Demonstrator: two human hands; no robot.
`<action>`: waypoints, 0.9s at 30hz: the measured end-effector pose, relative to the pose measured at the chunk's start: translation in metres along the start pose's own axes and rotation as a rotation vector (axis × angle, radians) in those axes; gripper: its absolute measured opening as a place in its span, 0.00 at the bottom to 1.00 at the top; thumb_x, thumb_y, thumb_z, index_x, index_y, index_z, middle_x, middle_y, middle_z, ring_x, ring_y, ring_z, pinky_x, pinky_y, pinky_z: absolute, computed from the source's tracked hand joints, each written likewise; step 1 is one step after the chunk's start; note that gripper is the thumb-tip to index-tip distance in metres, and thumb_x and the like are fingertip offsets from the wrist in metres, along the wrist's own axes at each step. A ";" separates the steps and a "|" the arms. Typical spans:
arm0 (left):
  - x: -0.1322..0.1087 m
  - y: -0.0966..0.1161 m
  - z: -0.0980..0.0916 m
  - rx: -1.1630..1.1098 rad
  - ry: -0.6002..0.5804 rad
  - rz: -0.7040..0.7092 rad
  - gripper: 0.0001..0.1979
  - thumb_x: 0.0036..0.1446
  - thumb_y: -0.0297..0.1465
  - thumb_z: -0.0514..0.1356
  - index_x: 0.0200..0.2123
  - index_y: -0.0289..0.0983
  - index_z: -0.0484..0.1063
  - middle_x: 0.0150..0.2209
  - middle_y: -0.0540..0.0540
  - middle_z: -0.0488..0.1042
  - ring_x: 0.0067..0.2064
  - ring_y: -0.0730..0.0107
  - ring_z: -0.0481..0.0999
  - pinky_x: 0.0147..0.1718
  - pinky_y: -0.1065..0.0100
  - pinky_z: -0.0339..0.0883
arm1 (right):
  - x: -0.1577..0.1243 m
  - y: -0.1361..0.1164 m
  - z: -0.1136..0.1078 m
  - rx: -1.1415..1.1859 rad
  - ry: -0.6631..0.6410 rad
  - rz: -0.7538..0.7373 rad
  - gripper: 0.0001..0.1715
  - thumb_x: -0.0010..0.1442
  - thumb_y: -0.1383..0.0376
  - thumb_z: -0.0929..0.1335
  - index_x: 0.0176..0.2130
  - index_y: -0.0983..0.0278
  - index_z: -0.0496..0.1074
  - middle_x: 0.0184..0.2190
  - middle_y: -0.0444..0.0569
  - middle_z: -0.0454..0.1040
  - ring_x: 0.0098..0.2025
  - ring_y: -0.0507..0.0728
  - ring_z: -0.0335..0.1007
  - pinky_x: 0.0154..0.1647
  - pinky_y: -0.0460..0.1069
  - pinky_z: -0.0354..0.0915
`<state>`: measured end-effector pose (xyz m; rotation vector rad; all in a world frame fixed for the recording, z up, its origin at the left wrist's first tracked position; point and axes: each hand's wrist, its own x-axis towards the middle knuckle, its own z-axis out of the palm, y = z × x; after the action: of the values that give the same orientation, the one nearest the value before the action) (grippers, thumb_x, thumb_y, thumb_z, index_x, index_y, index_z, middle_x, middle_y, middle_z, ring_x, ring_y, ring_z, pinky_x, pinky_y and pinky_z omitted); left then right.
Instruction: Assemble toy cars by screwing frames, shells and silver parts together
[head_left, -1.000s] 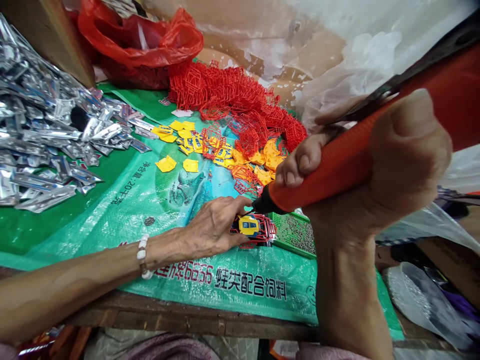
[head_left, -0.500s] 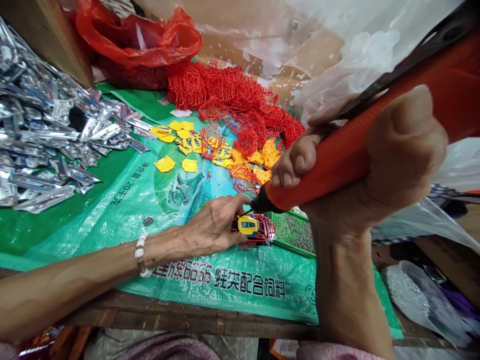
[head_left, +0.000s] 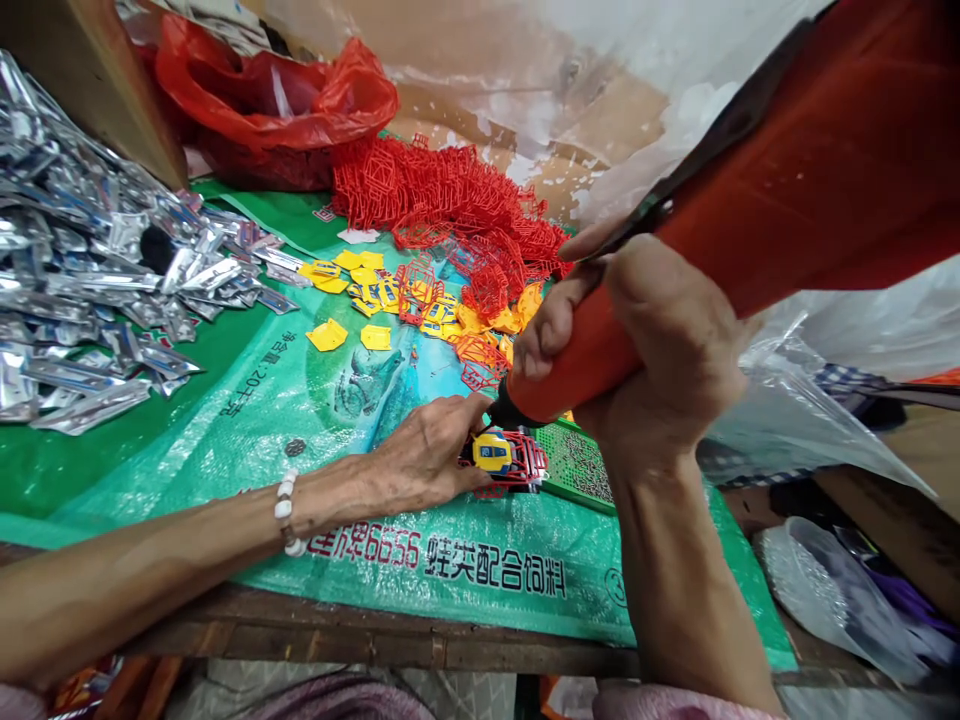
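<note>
Around my left wrist I wear a bracelet (head_left: 284, 510) of chunky beads, mostly white, with a brownish one among them. My left hand (head_left: 427, 455) and right hand (head_left: 652, 335) are bare, as are both forearms. At the bottom edge shows my right sleeve (head_left: 667, 702), soft pink and faintly mottled; a scrap of my left sleeve (head_left: 16, 703), dull pinkish mauve and blurred, shows in the corner.

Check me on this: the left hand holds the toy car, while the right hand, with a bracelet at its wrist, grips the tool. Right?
Not quite: the bracelet is at the wrist of the left hand, as the head view shows. That hand holds the toy car, and the right hand grips the tool.
</note>
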<state>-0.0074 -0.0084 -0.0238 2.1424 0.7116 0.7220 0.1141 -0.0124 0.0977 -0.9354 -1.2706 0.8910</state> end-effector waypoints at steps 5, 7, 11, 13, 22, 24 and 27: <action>-0.009 -0.016 0.006 0.039 0.056 0.127 0.24 0.59 0.38 0.62 0.54 0.35 0.60 0.42 0.44 0.73 0.43 0.60 0.74 0.41 0.60 0.70 | 0.002 -0.004 -0.031 0.125 0.101 -0.268 0.20 0.44 0.48 0.73 0.30 0.61 0.74 0.15 0.39 0.65 0.14 0.50 0.59 0.12 0.48 0.59; -0.011 -0.019 0.007 0.057 0.089 0.153 0.25 0.59 0.37 0.63 0.55 0.36 0.59 0.46 0.42 0.73 0.45 0.60 0.75 0.44 0.59 0.70 | 0.000 -0.006 -0.048 0.072 0.179 -0.320 0.19 0.47 0.49 0.73 0.31 0.61 0.75 0.16 0.39 0.65 0.15 0.50 0.59 0.13 0.48 0.60; -0.011 -0.019 0.008 0.121 0.148 0.281 0.11 0.64 0.36 0.59 0.45 0.37 0.67 0.39 0.44 0.75 0.40 0.63 0.75 0.41 0.60 0.70 | -0.008 0.002 -0.075 -0.052 0.387 -0.277 0.15 0.46 0.52 0.73 0.28 0.59 0.73 0.14 0.39 0.65 0.13 0.50 0.56 0.12 0.49 0.59; -0.011 -0.018 0.008 0.167 0.183 0.370 0.09 0.66 0.35 0.58 0.44 0.36 0.69 0.40 0.42 0.76 0.44 0.60 0.75 0.44 0.58 0.70 | -0.011 0.012 -0.084 -0.070 0.468 -0.286 0.13 0.47 0.53 0.72 0.27 0.59 0.72 0.13 0.39 0.65 0.13 0.51 0.57 0.11 0.49 0.58; -0.013 -0.030 0.016 0.206 0.178 0.437 0.15 0.65 0.36 0.58 0.50 0.32 0.69 0.47 0.36 0.76 0.46 0.63 0.78 0.44 0.64 0.75 | -0.009 0.037 -0.105 -0.090 0.548 -0.350 0.09 0.51 0.57 0.72 0.29 0.59 0.71 0.14 0.37 0.67 0.12 0.51 0.61 0.15 0.50 0.66; -0.012 -0.029 0.016 0.174 0.175 0.423 0.15 0.65 0.36 0.59 0.49 0.33 0.69 0.47 0.37 0.76 0.46 0.63 0.79 0.43 0.64 0.75 | -0.009 0.038 -0.105 -0.097 0.527 -0.338 0.08 0.52 0.57 0.71 0.30 0.58 0.71 0.15 0.37 0.67 0.13 0.51 0.62 0.16 0.50 0.67; -0.011 -0.028 0.015 0.135 0.175 0.409 0.15 0.64 0.37 0.59 0.49 0.33 0.69 0.47 0.36 0.77 0.46 0.62 0.79 0.42 0.64 0.76 | -0.010 0.041 -0.105 -0.117 0.511 -0.336 0.08 0.53 0.57 0.71 0.31 0.57 0.71 0.15 0.37 0.67 0.13 0.51 0.62 0.17 0.51 0.68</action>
<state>-0.0113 -0.0075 -0.0568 2.4008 0.4201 1.1141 0.2165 -0.0141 0.0492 -0.9297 -0.9988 0.2880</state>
